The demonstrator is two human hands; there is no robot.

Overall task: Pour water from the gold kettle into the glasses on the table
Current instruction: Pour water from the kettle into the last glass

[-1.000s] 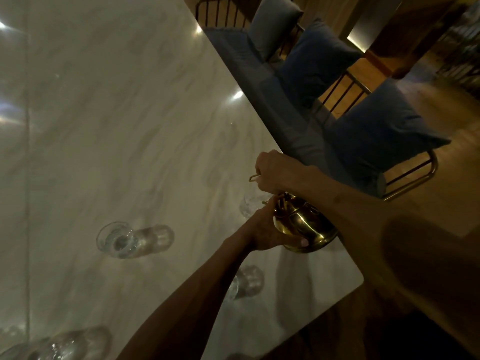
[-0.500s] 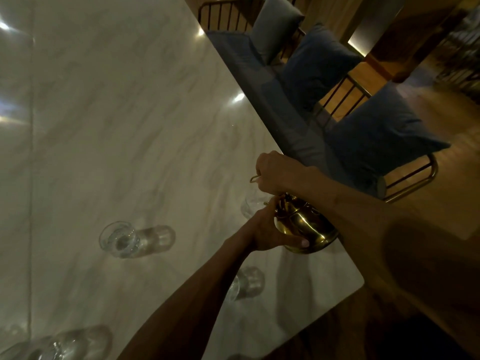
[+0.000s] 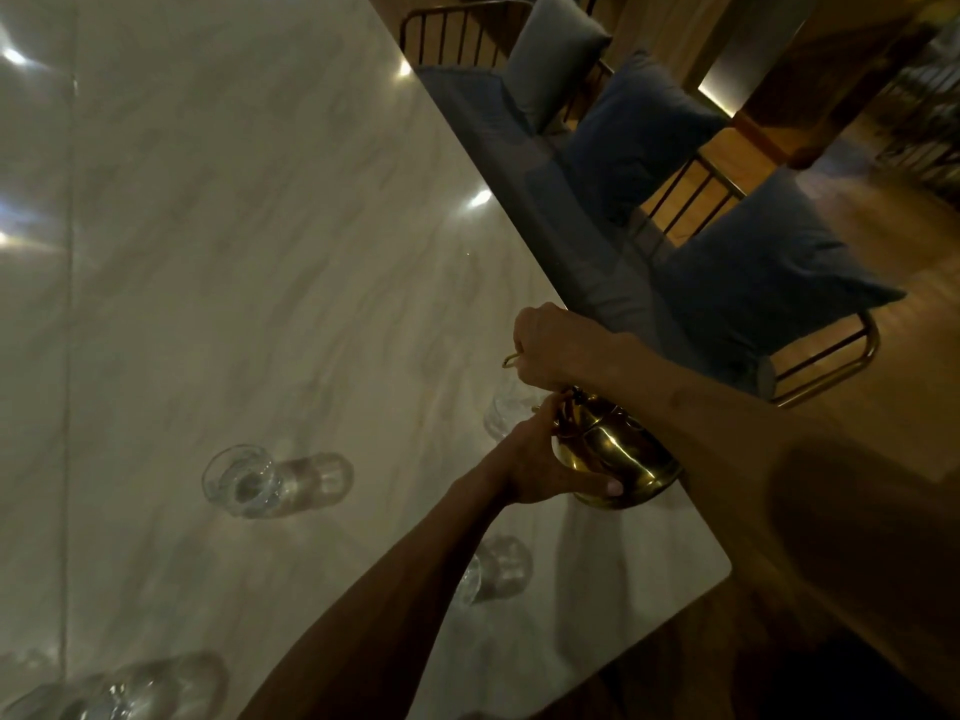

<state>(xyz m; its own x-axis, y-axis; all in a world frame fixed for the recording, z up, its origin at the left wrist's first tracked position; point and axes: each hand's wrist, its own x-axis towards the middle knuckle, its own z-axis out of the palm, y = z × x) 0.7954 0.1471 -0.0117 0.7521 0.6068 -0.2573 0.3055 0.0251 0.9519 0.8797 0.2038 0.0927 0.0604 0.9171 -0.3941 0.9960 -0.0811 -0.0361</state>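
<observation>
The gold kettle point(image 3: 618, 454) is tilted above the marble table point(image 3: 249, 283) near its right edge. My right hand point(image 3: 556, 345) grips the kettle's handle from above. My left hand point(image 3: 540, 465) cups the kettle's lower side, thumb along its bottom. A clear glass point(image 3: 501, 410) stands right under the kettle's front, half hidden by my hands; the spout is hidden. A second glass point(image 3: 244, 480) stands to the left. A third glass point(image 3: 491, 569) shows beside my left forearm. More glassware point(image 3: 130, 691) sits at the bottom left edge.
A bench point(image 3: 550, 210) with blue cushions and a metal frame runs along the table's right edge. Wooden floor lies beyond it. The table's near right corner point(image 3: 722, 563) is close to my right arm. The scene is dim.
Almost nothing has moved; both hands keep the same hold on the kettle over the same glass, and the view has shifted very slightly.
</observation>
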